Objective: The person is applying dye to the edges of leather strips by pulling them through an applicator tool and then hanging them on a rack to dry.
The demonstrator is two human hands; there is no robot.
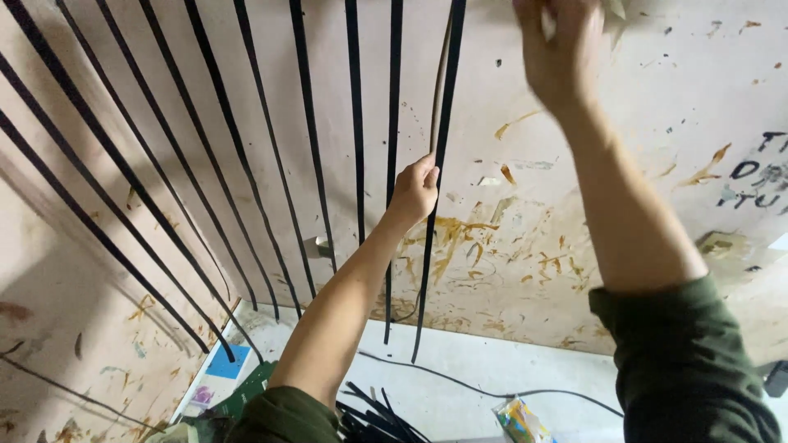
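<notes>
So we're mid-hanging: left hand (414, 190) pinches a black strap (442, 148) against the stained wall (624, 148); right hand (562, 49) is closed up top, probably fixing its end next.

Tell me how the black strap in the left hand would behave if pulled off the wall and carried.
The strap hangs long, thin and flat down the board, so it probably flops and dangles rather than holding shape. It looks narrow, so likely light. The left hand grips it at mid-length with fingers wrapped round; its smooth look suggests it may slide through a loose grip.
</notes>
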